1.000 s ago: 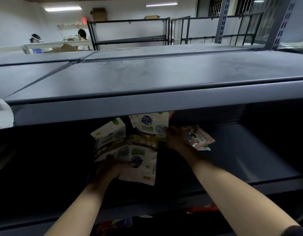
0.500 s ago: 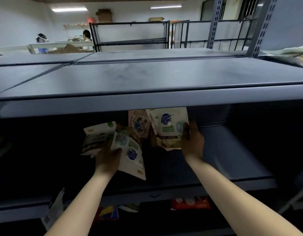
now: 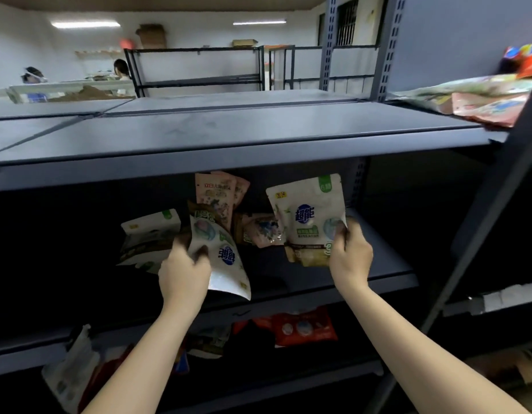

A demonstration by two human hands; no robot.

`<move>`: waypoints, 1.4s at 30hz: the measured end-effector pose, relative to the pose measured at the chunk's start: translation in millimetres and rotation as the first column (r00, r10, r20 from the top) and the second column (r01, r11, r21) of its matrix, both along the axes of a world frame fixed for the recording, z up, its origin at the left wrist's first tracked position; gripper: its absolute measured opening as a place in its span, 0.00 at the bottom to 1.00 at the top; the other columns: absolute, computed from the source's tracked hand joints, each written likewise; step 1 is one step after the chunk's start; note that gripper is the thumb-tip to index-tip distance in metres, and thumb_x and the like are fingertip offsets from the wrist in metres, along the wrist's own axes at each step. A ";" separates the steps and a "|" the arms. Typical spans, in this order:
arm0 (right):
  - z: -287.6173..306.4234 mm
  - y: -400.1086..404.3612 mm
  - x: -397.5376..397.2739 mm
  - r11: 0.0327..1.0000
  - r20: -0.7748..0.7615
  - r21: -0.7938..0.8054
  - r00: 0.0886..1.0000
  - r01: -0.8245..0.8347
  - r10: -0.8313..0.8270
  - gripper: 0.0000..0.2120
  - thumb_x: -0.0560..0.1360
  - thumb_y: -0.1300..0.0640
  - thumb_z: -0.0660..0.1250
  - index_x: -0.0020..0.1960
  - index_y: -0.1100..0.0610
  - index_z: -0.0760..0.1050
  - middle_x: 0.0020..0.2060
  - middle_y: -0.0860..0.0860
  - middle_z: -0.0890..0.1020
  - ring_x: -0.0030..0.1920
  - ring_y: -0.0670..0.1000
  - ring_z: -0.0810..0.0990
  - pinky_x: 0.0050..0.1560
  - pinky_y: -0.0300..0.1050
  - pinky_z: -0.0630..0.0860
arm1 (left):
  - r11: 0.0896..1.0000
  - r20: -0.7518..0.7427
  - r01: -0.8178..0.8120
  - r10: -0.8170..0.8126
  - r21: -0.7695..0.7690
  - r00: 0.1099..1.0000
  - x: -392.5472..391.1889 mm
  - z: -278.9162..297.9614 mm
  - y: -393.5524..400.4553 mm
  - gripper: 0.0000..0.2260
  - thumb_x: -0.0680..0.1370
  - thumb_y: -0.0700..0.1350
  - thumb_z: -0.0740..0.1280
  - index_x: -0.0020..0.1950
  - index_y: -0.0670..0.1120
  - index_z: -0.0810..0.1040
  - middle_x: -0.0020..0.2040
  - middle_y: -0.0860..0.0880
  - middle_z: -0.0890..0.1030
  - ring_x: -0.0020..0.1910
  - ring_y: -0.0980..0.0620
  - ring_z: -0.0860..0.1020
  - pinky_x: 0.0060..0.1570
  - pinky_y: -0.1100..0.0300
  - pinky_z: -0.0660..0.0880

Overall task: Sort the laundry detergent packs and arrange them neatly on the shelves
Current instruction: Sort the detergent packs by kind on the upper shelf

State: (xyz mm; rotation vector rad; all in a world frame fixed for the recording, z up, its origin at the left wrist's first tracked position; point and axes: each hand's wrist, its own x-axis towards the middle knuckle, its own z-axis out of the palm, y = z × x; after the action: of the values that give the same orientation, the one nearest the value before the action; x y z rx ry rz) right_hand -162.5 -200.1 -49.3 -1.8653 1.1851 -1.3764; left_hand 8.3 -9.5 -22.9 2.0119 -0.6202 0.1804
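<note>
Grey metal shelving (image 3: 228,144), middle shelf in deep shadow. Left hand (image 3: 184,273) gripping a white plastic detergent pouch with blue logo (image 3: 225,258), tilted, logo sideways, lower corner hanging past the shelf edge. Right hand (image 3: 351,258) pinching the right edge of an upright white pouch with green label (image 3: 309,222) at shelf level. Between them, pink pouches (image 3: 217,195) tops cut off by upper shelf. Another white pouch (image 3: 151,234) behind left hand, partly hidden. Red pack (image 3: 303,327) on lower shelf, blurry. Colourful packs (image 3: 482,100) top right, cropped.
</note>
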 end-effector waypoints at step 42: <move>146.6 -149.5 -424.4 0.809 0.341 -0.370 0.877 0.456 -0.338 0.12 0.81 0.54 0.59 0.54 0.60 0.76 0.40 0.49 0.78 0.37 0.48 0.76 0.34 0.21 0.66 | 0.667 0.373 0.648 -0.533 -0.367 0.760 -402.9 164.3 -226.0 0.06 0.74 0.37 0.64 0.46 0.49 0.75 0.30 0.52 0.78 0.25 0.52 0.73 0.31 0.56 0.72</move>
State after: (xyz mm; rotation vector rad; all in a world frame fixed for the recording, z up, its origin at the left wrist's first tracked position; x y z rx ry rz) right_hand -586.9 -349.6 97.3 -1.6855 1.2508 -2.2172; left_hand -394.6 -235.5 141.4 1.2257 -1.2335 0.1528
